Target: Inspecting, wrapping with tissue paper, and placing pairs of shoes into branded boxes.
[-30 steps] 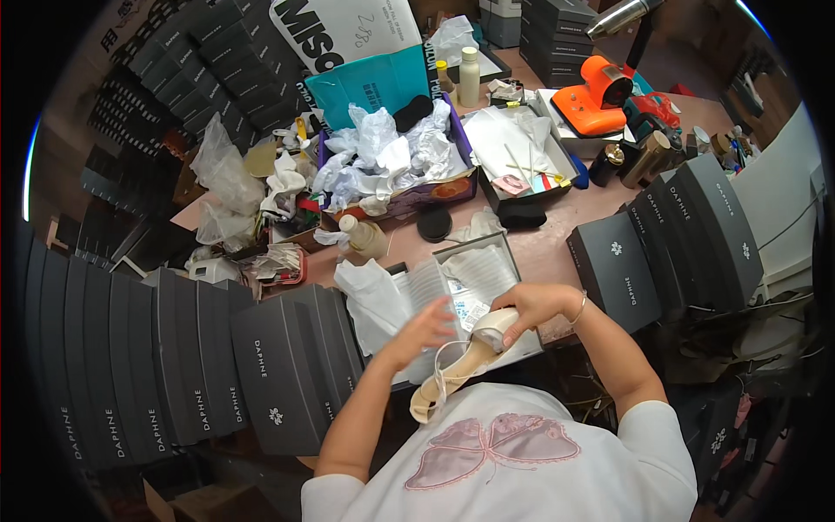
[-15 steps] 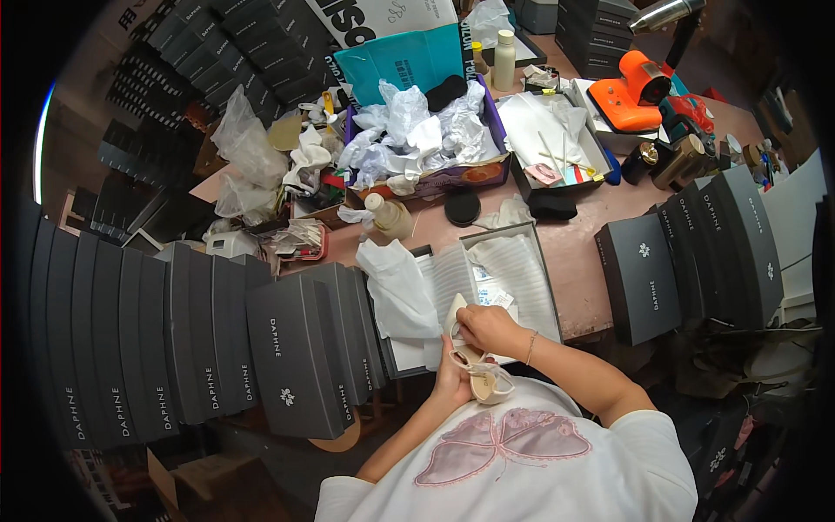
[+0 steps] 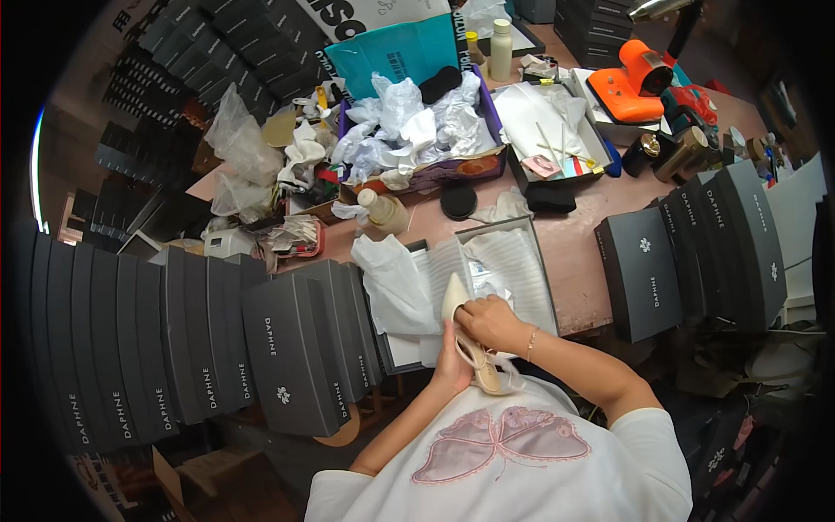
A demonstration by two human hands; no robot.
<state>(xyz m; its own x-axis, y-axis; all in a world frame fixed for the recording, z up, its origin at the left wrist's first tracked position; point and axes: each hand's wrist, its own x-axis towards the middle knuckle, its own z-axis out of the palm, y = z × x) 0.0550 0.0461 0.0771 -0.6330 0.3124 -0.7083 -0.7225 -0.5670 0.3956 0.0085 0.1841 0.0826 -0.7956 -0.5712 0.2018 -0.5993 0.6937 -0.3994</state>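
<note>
The head view is showing me gripping a cream pointed shoe (image 3: 461,335) from below with my left hand (image 3: 450,365) while my right hand (image 3: 490,320) is closing over its top, its long axis pointing toe-first toward the open shoebox (image 3: 531,261) just beyond.

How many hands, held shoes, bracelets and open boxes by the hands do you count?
Hands: 2, left hand and right hand
Shoe: 1
Bracelet: 1
Open box: 1
Total: 5
</note>
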